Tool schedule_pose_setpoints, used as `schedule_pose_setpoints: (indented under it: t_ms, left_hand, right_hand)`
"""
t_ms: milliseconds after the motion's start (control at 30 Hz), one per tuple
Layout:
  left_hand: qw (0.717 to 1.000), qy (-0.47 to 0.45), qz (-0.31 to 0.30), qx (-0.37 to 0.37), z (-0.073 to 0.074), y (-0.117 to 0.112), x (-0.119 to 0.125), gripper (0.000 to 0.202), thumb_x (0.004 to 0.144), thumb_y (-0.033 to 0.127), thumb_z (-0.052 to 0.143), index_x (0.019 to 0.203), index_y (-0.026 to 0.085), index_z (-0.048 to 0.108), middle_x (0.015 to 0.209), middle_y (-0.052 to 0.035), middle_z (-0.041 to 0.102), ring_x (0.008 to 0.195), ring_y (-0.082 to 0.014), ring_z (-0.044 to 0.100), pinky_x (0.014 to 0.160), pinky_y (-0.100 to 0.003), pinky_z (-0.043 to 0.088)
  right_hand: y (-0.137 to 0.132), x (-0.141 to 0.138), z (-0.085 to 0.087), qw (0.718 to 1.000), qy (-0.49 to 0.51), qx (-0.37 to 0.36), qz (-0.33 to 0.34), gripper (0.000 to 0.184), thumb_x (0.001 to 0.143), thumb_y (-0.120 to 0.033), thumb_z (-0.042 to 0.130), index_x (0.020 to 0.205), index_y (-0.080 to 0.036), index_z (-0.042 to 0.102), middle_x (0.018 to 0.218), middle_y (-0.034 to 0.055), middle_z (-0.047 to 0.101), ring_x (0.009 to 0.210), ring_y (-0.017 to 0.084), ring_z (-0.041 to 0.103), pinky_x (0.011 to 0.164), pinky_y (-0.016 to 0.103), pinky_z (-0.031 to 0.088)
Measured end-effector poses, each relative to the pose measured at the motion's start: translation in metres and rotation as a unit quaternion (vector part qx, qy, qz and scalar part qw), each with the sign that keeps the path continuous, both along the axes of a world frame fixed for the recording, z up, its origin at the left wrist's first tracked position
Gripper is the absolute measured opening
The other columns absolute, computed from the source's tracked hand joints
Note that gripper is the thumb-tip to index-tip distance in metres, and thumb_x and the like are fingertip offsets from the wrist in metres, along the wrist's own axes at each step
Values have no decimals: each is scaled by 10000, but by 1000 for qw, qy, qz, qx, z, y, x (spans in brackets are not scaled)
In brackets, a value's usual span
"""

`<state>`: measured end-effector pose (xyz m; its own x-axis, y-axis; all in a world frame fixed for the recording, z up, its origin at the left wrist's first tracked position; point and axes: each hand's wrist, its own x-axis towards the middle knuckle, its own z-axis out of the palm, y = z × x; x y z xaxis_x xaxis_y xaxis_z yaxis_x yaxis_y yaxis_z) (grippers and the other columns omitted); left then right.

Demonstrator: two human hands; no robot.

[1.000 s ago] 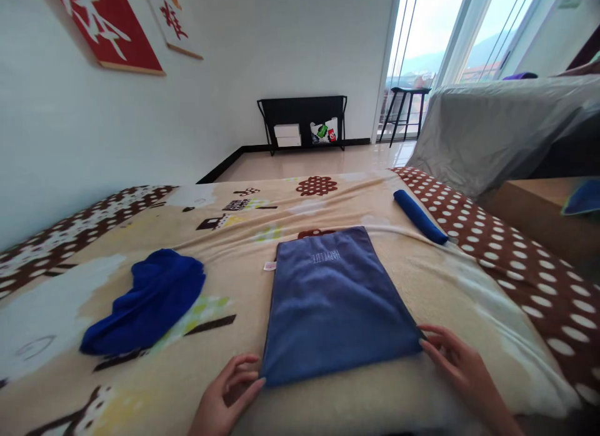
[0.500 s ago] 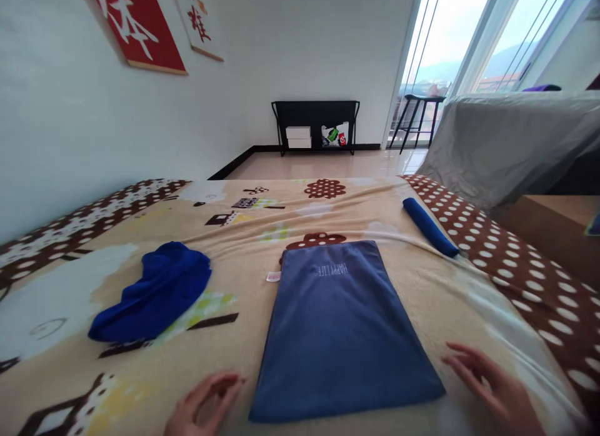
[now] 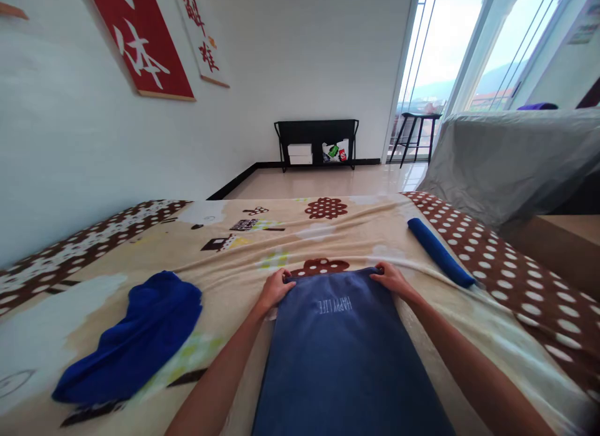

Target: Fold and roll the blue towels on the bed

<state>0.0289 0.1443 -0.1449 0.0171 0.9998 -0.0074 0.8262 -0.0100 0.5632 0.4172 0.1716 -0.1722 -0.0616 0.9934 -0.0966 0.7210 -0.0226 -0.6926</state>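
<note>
A flat, folded grey-blue towel point(image 3: 342, 355) with pale lettering lies on the patterned blanket point(image 3: 290, 236) in front of me. My left hand point(image 3: 275, 287) is closed on the towel's far left corner. At the far right corner, my right hand point(image 3: 390, 278) pinches the edge in the same way. Both arms stretch forward along the towel's sides. A crumpled bright blue cloth point(image 3: 131, 339) lies to the left, apart from my hands. A rolled blue towel point(image 3: 439, 260) rests to the right on the dotted border.
A grey-covered piece of furniture point(image 3: 510, 161) stands right of the bed beside a wooden surface point(image 3: 562, 242). A black shelf point(image 3: 316, 142) with boxes stands at the far wall. A stool point(image 3: 415, 136) is by the glass doors. Red banners point(image 3: 140, 45) hang on the left wall.
Both hands left the towel's near edge and reached forward to its far corners, where they now grip. The view shifted closer and slightly down.
</note>
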Motion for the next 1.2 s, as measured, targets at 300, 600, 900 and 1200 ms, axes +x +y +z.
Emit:
schedule_pose_setpoints:
  t_ms: [300,600,900,1200]
  left_hand:
    - [992,-10,-123,12,10,14,-30,245,912,376,616,989,145,647,1022,-47,669,944,-190,640,871,-413,526]
    - [993,-49,-83,68,2,-7,-32,228,876,365,592,1026,194,603,902,-21,659,805,-170,617,800,-329,489]
    - [995,-68,-49,55,-6,-7,-34,246,912,372,614,1006,145,624,976,-37,649,856,-164,632,791,-369,540]
    - [991,-130,-4,4,-8,-1,-42,312,925,365,602,1152,152,597,1112,-70,642,933,-186,646,811,-392,561]
  right_hand:
    - [9,20,-3,994,20,38,96,292,935,-380,587,1107,-146,605,1062,55,625,914,159,615,816,356,535]
    - [15,12,-8,986,14,81,146,288,924,-401,598,1037,-137,617,1012,45,627,899,157,609,820,361,521]
    - [0,11,-7,991,17,81,103,305,933,-397,585,1104,-145,599,1047,54,620,902,156,608,813,360,526]
    - [0,10,-4,994,54,34,86,322,935,-376,590,1159,-146,590,1115,68,614,955,172,615,835,377,537]
